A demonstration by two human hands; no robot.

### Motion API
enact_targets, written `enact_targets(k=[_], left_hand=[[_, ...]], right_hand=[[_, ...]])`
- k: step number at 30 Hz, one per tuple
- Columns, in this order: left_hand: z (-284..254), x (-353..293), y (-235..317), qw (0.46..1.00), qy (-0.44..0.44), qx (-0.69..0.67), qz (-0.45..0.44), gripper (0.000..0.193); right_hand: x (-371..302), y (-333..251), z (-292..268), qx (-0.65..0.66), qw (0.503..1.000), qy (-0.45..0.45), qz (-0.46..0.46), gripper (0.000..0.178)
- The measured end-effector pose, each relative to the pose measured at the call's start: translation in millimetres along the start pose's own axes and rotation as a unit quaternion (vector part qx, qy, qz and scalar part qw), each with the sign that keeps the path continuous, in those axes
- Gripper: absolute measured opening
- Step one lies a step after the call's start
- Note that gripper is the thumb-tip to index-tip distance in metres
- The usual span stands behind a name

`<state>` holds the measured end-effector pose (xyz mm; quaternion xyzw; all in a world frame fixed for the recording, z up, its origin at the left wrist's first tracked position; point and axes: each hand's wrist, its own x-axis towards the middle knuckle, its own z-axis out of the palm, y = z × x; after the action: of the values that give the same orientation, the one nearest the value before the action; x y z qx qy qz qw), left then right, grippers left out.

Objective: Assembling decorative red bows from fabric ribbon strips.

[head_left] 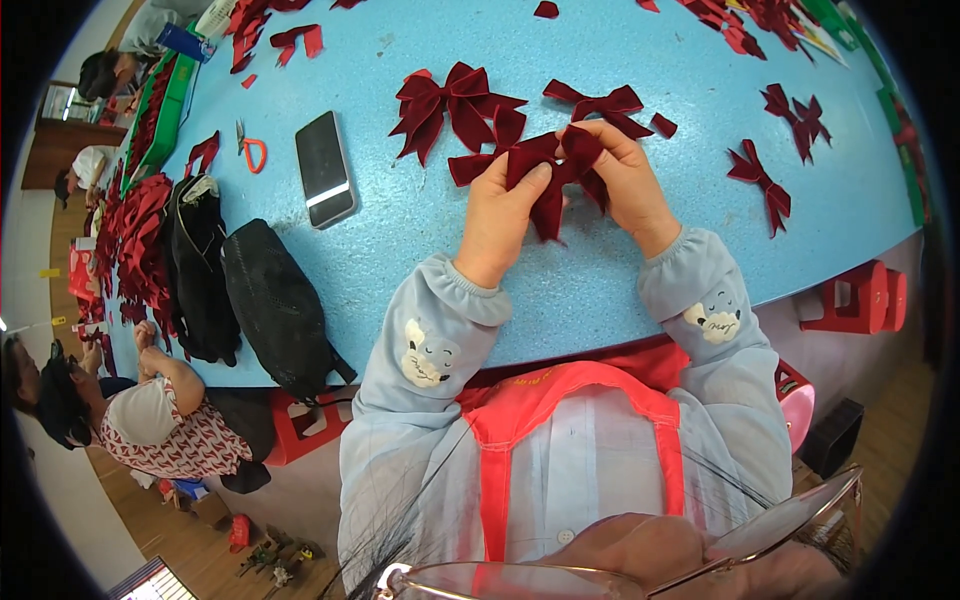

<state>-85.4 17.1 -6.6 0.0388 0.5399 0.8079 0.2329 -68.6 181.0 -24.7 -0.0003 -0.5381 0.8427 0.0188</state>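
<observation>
Head view: left hand [500, 207] and right hand [630, 188] both pinch one dark red bow [551, 198]; light, even tugs should suit.

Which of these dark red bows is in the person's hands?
The held bow, at the middle, gripped by both left hand and right hand; the other bows lie on the blue table.

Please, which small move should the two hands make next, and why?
Perhaps gently spread the loops of the held bow: the left hand and right hand pinch it from opposite sides, and the bow lying beyond has spread loops.
</observation>
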Motion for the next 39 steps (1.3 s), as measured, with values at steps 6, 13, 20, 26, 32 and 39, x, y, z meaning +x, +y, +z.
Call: enact_targets(k=[6,13,20,26,32,39], left_hand=[[3,0,-7,0.998,0.016,0.047,0.04,0.02],[9,-3,-5,0.999,0.033,0.015,0.037,0.016],[8,-3,-8,0.999,0.022,0.022,0.025,0.014],[1,2,-8,0.998,0.012,-0.006,0.06,0.022],[1,1,-7,0.993,0.048,0.027,0.108,0.026],[1,1,-5,0.998,0.009,-0.013,0.064,0.027]], right_hand=[[-2,-3,7,-0.041,0.999,0.024,0.004,0.017],[-5,0,16,-0.043,0.994,0.08,-0.063,0.018],[-5,1,16,-0.063,0.991,0.104,-0.053,0.02],[1,-6,4,-0.022,0.989,0.144,0.004,0.023],[1,-10,0,0.022,0.989,0.148,-0.004,0.023],[-2,-4,2,0.003,0.995,0.101,0.015,0.024]])
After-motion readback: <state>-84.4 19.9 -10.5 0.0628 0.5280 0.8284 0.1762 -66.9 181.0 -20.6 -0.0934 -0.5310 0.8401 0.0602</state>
